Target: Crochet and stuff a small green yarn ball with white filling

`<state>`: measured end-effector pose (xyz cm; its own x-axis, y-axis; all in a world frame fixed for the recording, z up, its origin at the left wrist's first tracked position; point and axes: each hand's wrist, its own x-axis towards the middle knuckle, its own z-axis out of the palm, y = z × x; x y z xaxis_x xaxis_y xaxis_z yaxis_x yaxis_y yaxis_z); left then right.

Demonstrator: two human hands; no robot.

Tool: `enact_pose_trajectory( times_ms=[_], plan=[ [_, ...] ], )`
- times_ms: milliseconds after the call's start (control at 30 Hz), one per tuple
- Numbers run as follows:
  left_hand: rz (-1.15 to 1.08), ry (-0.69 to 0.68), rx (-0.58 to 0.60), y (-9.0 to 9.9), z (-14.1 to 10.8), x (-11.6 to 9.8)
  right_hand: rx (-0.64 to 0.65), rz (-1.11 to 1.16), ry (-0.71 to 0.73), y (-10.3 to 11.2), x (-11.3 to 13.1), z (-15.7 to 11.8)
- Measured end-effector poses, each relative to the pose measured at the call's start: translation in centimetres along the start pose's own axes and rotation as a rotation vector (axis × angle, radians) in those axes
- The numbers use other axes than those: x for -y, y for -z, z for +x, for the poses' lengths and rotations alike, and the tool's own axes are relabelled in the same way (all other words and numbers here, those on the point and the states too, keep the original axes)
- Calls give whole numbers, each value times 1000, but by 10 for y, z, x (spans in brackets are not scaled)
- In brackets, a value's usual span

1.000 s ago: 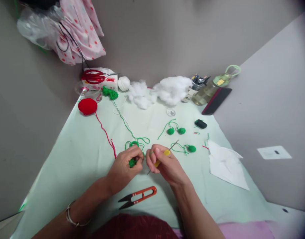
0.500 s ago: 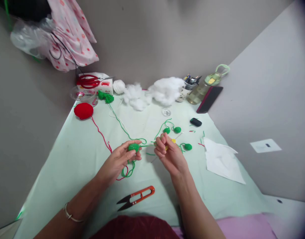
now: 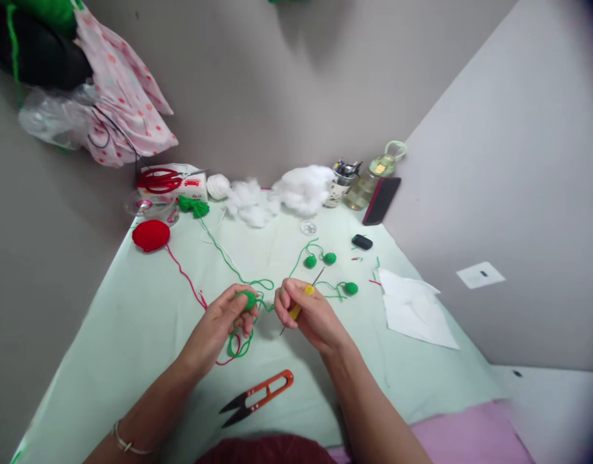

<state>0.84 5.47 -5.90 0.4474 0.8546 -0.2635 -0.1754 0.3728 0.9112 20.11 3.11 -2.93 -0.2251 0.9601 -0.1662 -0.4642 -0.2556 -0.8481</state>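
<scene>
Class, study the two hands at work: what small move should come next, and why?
Probably ease the right hand slightly away to take up slack: the green strand between it and the green ball looks bent rather than taut. The left hand already grips the ball, and the right also holds the yellow-handled tool.

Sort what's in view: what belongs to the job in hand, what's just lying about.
Apparently part of the job:
green ball in the left hand
yellow-handled tool in the right hand
green yarn
orange snips, untouched

Apparently just lying about:
water bottle
pen cup
small black object
white sheet
</scene>
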Motion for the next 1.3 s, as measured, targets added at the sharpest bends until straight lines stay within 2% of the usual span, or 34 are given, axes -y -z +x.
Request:
enact_pose_trajectory(
  times_ms=[67,167,267,467,600,700,800,933,1100,1233,1300],
  plan=[
    [61,-18,45,0,-1,-2,-15,-5,36,2,4,-1],
    [98,-41,5,1,-2,-3,-33,-62,106,6,17,-5],
    [62,-7,-27,0,-3,-3,-55,-200,169,13,36,-12],
    [-67,67,69,-14,-8,5,-91,-469,176,23,65,-22],
    [-88,75,144,-26,-13,10,-196,-577,174,32,77,-21],
    [-91,97,195,-30,-16,11,-291,-643,177,45,96,-21],
    [-69,112,179,-28,-16,11,-354,-726,172,65,120,-19],
    [-63,123,146,-23,-13,12,-441,-921,135,95,136,-8],
    [-76,116,122,-17,-10,11,-552,-1288,9,131,126,19],
    [-87,114,100,-15,-9,10,-714,-1593,24,144,123,44],
    [-85,118,85,-14,-7,10,-704,-1706,37,144,125,60]
  ],
)
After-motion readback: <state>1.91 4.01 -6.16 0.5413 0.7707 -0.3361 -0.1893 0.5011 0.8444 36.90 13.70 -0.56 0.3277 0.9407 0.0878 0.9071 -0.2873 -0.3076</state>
